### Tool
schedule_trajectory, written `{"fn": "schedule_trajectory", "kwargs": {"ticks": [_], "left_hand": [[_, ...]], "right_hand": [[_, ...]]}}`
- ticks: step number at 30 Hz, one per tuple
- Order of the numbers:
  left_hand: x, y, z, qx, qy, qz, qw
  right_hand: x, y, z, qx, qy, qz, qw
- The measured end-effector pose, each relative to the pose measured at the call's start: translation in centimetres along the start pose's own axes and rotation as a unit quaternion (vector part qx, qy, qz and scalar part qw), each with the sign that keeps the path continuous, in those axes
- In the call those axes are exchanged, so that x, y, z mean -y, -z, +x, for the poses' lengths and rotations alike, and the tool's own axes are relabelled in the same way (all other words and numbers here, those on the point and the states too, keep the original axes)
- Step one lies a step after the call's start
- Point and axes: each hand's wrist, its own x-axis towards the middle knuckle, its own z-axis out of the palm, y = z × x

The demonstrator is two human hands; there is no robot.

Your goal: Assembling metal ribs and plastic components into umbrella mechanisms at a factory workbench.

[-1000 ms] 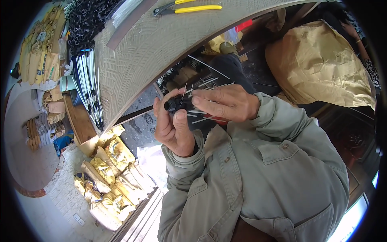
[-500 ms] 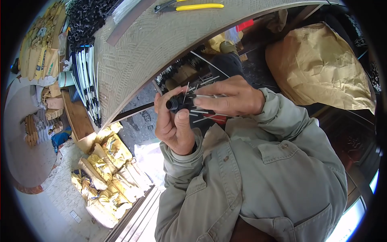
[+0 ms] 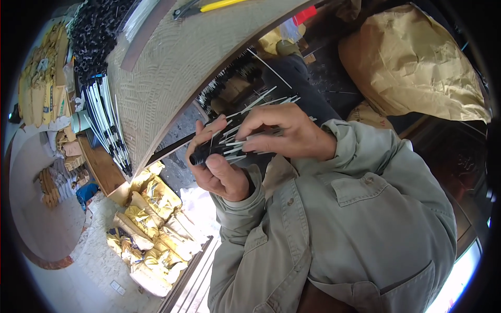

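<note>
My left hand (image 3: 224,175) is wrapped round a bundle of thin white rods with dark ends. The black end of the bundle (image 3: 199,158) pokes out between its thumb and fingers. My right hand (image 3: 300,130) is closed about the same white rods (image 3: 233,142) from the other side, its thumb and fingers bent round them. The rods lie at uneven lengths and fan out past the right fingers, and some are hidden behind that hand. Both hands are in front of my chest, beside the curved edge of the worktable (image 3: 177,68).
On the table lie yellow-handled pliers (image 3: 222,5), a flat dark bar (image 3: 148,36), a heap of small black parts (image 3: 96,39) and a row of white rods (image 3: 108,125). A brown paper bag (image 3: 412,57) stands at right. Paper-wrapped packages (image 3: 151,229) lie lower left.
Both hands have shifted slightly left with the bundle, which has tilted so more rods show. The right fingers have bent closer round the rods. The whole view has also shifted a little.
</note>
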Motion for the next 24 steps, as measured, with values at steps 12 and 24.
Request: {"fn": "schedule_trajectory", "kwargs": {"ticks": [12,24], "left_hand": [[0.0,-1.3,-0.5,-0.033,0.001,-0.018,0.999],[-0.9,-2.2,-0.6,-0.035,0.036,-0.075,0.996]], "right_hand": [[-1.5,1.4,1.7,0.027,0.233,-0.219,0.947],[-2.3,1.9,1.8,0.064,0.322,-0.21,0.921]]}}
